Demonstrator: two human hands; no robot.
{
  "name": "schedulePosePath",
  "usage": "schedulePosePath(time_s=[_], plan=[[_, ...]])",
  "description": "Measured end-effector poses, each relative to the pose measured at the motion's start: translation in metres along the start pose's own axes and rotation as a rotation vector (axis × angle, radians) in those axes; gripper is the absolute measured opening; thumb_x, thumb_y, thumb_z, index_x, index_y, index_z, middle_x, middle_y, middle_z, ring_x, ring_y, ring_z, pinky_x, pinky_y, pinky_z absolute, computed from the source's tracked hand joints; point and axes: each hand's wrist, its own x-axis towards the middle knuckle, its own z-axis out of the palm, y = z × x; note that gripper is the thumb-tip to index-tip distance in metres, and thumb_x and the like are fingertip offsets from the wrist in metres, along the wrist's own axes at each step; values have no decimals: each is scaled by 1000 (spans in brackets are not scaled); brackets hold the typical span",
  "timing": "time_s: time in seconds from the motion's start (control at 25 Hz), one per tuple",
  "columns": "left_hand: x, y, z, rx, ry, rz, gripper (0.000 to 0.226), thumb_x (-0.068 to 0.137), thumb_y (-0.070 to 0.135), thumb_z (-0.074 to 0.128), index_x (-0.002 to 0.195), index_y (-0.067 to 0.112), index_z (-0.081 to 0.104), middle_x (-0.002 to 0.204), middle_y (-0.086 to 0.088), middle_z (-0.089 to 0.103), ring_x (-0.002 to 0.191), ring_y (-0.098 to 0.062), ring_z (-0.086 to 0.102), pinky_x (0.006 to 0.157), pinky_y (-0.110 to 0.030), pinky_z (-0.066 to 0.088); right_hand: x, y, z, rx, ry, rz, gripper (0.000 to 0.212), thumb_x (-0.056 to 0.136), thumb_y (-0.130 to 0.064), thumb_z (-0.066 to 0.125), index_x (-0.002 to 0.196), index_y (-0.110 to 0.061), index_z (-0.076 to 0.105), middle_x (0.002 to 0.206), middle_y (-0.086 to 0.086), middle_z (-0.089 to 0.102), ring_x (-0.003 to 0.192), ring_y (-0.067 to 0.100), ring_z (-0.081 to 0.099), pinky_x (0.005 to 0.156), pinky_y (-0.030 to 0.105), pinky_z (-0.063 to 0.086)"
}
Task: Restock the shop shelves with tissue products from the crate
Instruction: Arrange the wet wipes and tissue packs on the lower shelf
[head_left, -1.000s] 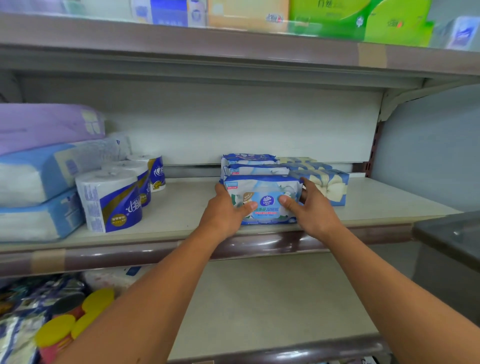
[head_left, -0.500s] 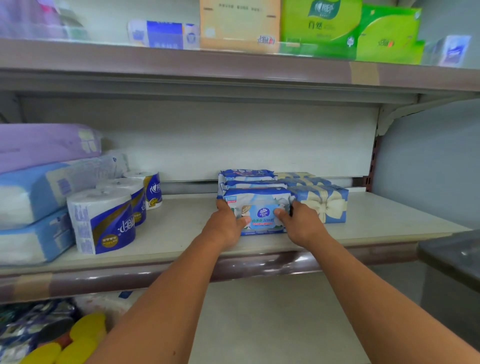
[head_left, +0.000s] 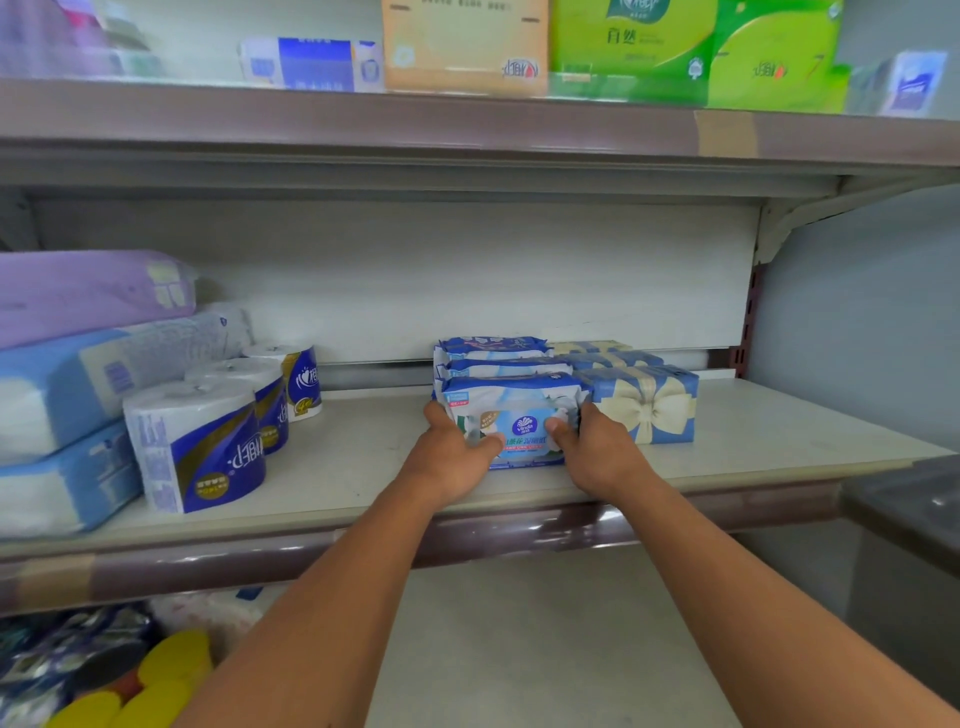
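A blue-and-white wet wipes pack (head_left: 519, 415) stands upright on the middle shelf (head_left: 363, 467), the front one of a row of three like packs (head_left: 493, 358). My left hand (head_left: 452, 452) grips its left end and my right hand (head_left: 597, 447) grips its right end, thumbs on its front face. Blue gift-wrapped tissue packs with a cream bow (head_left: 649, 405) sit right beside it, touching my right hand's side. The crate is not in view.
Toilet rolls in blue wrap (head_left: 202, 447) stand left of centre, and stacked blue and purple tissue bundles (head_left: 62, 374) fill the far left. The upper shelf holds green (head_left: 696, 47) and orange boxes (head_left: 462, 41). A grey bin edge (head_left: 904, 499) is at right. Yellow-capped items (head_left: 156, 680) lie on the lower shelf.
Both hands have slid the front wipes pack back on the shelf, closer against the packs behind it. The view has tilted upward slightly.
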Motion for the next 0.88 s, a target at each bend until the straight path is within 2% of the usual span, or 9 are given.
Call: schedulePosePath(time_s=[0.2,0.28,0.32,0.4,0.48,0.56,0.68,0.88], plan=[[2,0,0,-15,5,-52,52,90,40,62,117,19,22,111,5,53,95,-16,57,75,-29,47,0,1,-1,-36,-9,-3,62,99,-46,42,143,-5,32,133,16,55,116,30,56,82,31,44],[5,-3,0,-46,19,-47,60,88,41,64,124,18,22,113,6,55,94,-13,58,71,-25,48,-2,-1,-4,5,-17,-14,58,98,-44,45,140,-5,36,133,14,56,117,28,55,86,33,46],[4,-3,-2,-84,34,-34,71,85,45,67,130,16,21,116,6,56,95,-13,59,70,-24,50,-4,-2,-7,51,-27,-24,54,98,-42,47,137,-6,40,134,13,56,118,27,55,89,33,46],[-1,-1,-6,-161,108,0,100,71,60,70,144,21,14,133,1,52,108,-15,60,83,-34,56,-10,-6,-15,116,-40,-38,48,96,-37,53,131,-6,44,132,10,56,119,25,54,87,29,44],[-8,4,-13,-142,166,40,114,68,62,71,151,25,4,151,-3,32,129,-21,48,100,-44,49,-21,-10,-24,133,-12,-33,44,95,-34,56,126,-5,44,127,10,57,116,25,55,79,24,38],[-21,10,-22,-87,193,72,111,75,56,72,153,25,0,157,-2,19,139,-23,35,106,-48,43,-36,-15,-32,152,27,-53,46,96,-31,56,130,-5,41,131,10,54,120,26,52,77,19,34],[-50,16,-35,-18,210,136,101,81,53,68,153,26,2,158,-1,15,142,-23,29,110,-45,38,-68,-25,-45,172,91,-113,53,97,-27,55,141,-5,35,141,10,48,130,24,44,75,9,26],[-112,14,-46,38,233,270,80,86,43,66,149,26,19,152,1,25,139,-18,31,107,-29,31,-120,-41,-47,183,136,-223,54,95,-31,57,143,-12,38,140,3,51,127,18,49,90,16,33]])
